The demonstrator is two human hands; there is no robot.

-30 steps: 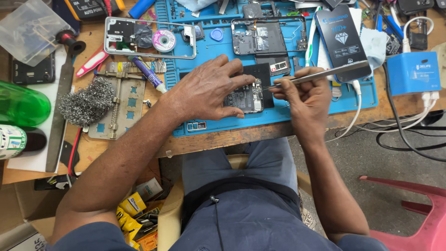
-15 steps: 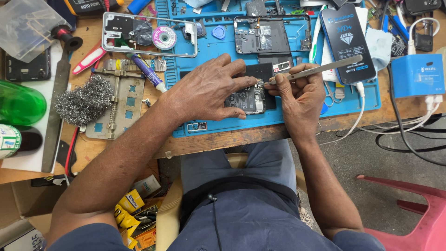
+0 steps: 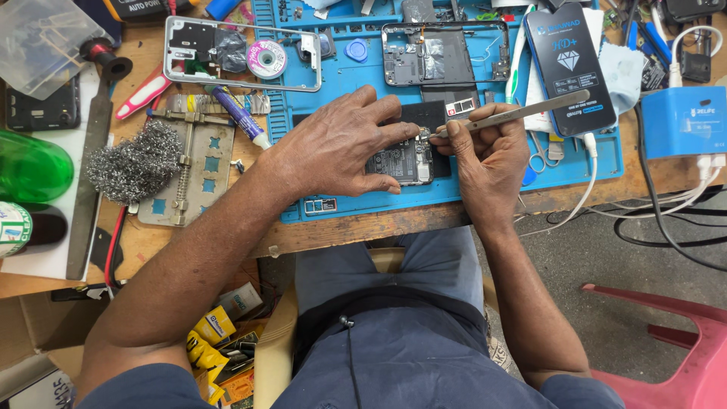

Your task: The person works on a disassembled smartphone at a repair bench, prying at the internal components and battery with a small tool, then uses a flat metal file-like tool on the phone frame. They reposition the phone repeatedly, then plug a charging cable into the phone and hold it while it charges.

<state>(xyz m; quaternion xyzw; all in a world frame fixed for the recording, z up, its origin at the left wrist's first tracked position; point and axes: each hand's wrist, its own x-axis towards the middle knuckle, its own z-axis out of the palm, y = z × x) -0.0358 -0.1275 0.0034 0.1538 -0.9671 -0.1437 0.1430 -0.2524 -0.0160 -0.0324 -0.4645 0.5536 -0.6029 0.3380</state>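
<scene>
Left hand flat on circuit board; right hand pinches tweezers.

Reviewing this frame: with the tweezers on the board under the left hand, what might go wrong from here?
The tweezers in the right hand touch the circuit board with their tip; a slip might scratch it or flick a small part away. The left hand pins the board only by its fingers, so it may shift. The blue mat reaches the bench edge, so a loose part might fall.
</scene>
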